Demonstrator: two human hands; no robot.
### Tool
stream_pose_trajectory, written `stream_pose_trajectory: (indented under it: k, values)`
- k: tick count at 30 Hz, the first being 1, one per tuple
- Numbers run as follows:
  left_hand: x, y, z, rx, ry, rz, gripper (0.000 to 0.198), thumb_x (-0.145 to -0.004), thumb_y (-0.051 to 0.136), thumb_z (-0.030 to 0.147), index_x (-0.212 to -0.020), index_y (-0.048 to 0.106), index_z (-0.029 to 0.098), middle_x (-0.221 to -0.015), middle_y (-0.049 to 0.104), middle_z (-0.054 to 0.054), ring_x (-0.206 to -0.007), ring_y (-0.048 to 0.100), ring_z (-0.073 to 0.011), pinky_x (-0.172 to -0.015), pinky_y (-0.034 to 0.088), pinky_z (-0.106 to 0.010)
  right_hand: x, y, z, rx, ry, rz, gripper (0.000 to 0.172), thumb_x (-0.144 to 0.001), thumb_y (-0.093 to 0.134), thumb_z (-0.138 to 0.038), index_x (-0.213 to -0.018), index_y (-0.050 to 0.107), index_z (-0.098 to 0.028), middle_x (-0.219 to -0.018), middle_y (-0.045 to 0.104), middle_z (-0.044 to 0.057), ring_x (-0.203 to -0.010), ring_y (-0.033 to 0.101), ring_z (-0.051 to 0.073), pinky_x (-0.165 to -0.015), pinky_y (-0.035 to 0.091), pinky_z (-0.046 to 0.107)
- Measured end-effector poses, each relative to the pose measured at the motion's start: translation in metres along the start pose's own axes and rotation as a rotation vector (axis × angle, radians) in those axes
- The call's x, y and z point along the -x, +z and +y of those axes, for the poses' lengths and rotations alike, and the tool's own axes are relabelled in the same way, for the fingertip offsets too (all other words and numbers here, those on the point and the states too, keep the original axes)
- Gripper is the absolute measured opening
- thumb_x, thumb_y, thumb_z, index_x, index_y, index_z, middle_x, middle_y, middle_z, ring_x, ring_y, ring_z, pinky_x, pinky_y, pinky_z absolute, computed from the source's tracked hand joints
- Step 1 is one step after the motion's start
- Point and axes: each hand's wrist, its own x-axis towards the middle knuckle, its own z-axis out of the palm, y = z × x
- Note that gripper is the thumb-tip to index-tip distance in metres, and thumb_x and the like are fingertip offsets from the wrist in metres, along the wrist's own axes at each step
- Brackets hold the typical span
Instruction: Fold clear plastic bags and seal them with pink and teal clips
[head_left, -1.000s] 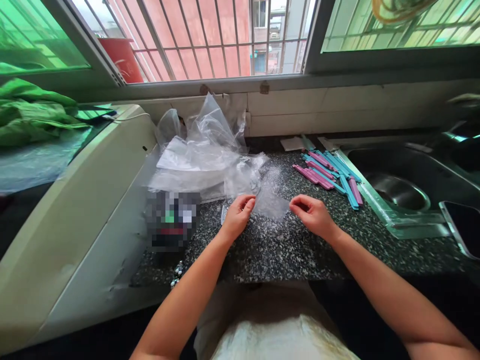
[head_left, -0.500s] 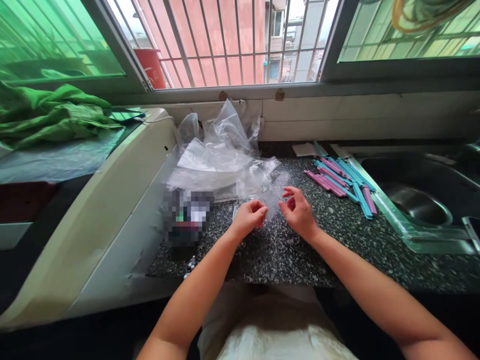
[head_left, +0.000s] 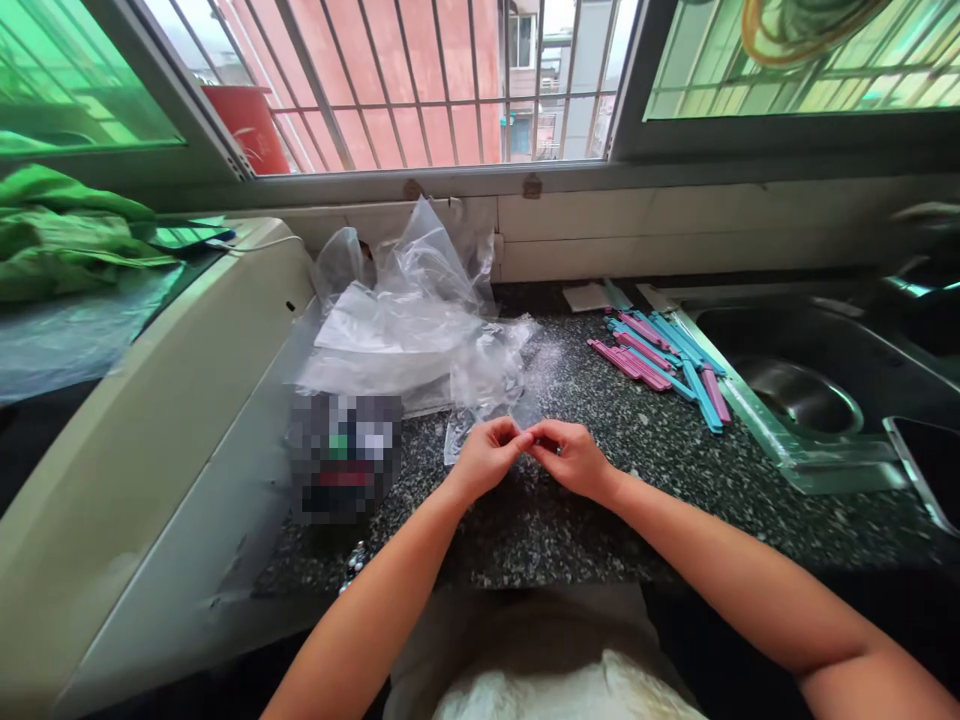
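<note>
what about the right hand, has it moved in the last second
Yes. The right hand moved left, away from the pink and blue sticks, and now touches the left hand.

Pink and blue clips (head_left: pixel 660 362) beside sink (head_left: pixel 840 345)

Clear passage: bare countertop (head_left: pixel 570 530) at the near edge, and the strip between right hand (head_left: pixel 574 460) and clip pile (head_left: pixel 660 355). Obstacles: plastic bag heap (head_left: pixel 405 320) behind, pixelated object (head_left: pixel 343 455) beside left hand (head_left: pixel 487 455), sink (head_left: pixel 795 390) at far right.
</note>
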Motion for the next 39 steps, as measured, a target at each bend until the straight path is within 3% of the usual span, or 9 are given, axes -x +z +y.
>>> stream_pose_trajectory:
  k: [6, 11, 16, 24, 32, 39]
  values:
    - [0.0021, 0.0024, 0.0043, -0.238, 0.106, 0.001, 0.037, -0.077, 0.047, 0.043, -0.052, 0.038, 0.017, -0.049, 0.036, 0.005, -0.05, 0.031, -0.008, -0.049, 0.025, -0.022, 0.002, -0.0053, 0.0013, 0.032, 0.042, -0.015, 0.018, -0.081, 0.05, -0.023, -0.07, 0.063, -0.016, -0.055, 0.057, -0.001, -0.048, 0.046, 0.009, -0.049, 0.036, 0.021]
    - [0.0029, 0.0017, 0.005, -0.32, 0.127, -0.036, 0.038, -0.079, 0.044, 0.042, -0.05, 0.04, 0.017, -0.047, 0.037, 0.005, -0.048, 0.033, -0.0081, -0.049, 0.025, -0.022, 0.0044, -0.0063, 0.0005, 0.09, -0.001, -0.066, 0.008, -0.075, 0.054, -0.017, -0.077, 0.061, -0.017, -0.064, 0.061, 0.0, -0.053, 0.05, 0.01, -0.054, 0.038, 0.021]
    - [0.0017, 0.0034, -0.0016, -0.404, 0.185, -0.021, 0.041, -0.08, 0.047, 0.038, -0.046, 0.035, 0.017, -0.046, 0.035, 0.005, -0.047, 0.032, -0.008, -0.049, 0.024, -0.022, 0.0067, -0.0045, 0.001, 0.196, 0.025, -0.047, 0.012, -0.073, 0.051, -0.012, -0.068, 0.06, -0.017, -0.06, 0.06, 0.0, -0.053, 0.051, 0.01, -0.054, 0.038, 0.021]
    - [0.0027, -0.0001, 0.0017, -0.391, 0.204, -0.076, 0.021, -0.08, 0.047, 0.024, -0.061, 0.054, 0.016, -0.056, 0.05, 0.001, -0.054, 0.043, -0.0104, -0.054, 0.032, -0.021, 0.0025, -0.0095, -0.0015, 0.126, 0.037, -0.038, 0.013, -0.076, 0.05, -0.016, -0.078, 0.063, -0.018, -0.062, 0.064, 0.0, -0.049, 0.052, 0.009, -0.051, 0.039, 0.02]
    - [0.002, 0.0017, -0.0023, -0.53, 0.239, -0.04, 0.028, -0.08, 0.047, 0.025, -0.053, 0.048, 0.017, -0.054, 0.047, 0.0, -0.057, 0.044, -0.0123, -0.057, 0.031, -0.024, 0.0055, -0.0074, 0.0026, 0.236, -0.008, -0.028, 0.016, -0.078, 0.048, -0.017, -0.077, 0.064, -0.017, -0.067, 0.067, 0.004, -0.057, 0.058, 0.012, -0.056, 0.042, 0.023]
    - [0.0007, 0.0026, -0.0011, -0.465, 0.199, -0.044, 0.038, -0.083, 0.043, 0.036, -0.049, 0.046, 0.018, -0.05, 0.045, 0.0, -0.052, 0.039, -0.0115, -0.056, 0.03, -0.026, 0.0068, -0.0059, 0.0008, 0.179, 0.017, -0.091, 0.01, -0.073, 0.052, -0.015, -0.076, 0.061, -0.018, -0.063, 0.062, 0.0, -0.053, 0.052, 0.011, -0.054, 0.039, 0.022]
